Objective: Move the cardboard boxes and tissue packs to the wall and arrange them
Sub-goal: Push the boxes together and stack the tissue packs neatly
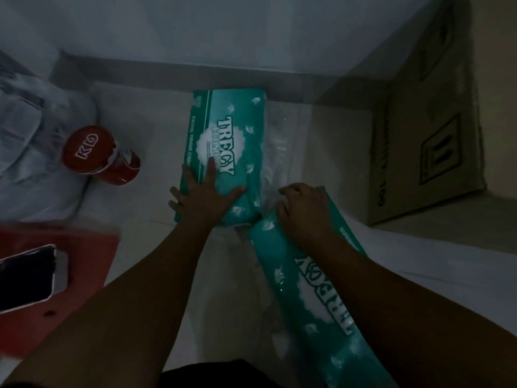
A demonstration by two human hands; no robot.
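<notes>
The left hand (205, 191) lies spread flat on the tissue pack (223, 152) by the wall (251, 32); the right hand (303, 210), its grip curled, clutches a second pack (313, 301) just beside it.

- The far green tissue pack (223, 152) says "TRECY" in big white letters.
- The red can (92, 152) says "KO" on its lid.
- The cardboard box (428, 152) shows an arrows-up sign.

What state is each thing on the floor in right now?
Far tissue pack: flat, end at the wall, left hand pressing it.
Near tissue pack: angled, right hand gripping its end.
Cardboard box: closed, against the wall.
Red can: lying tipped.
Phone: screen dark.
</notes>
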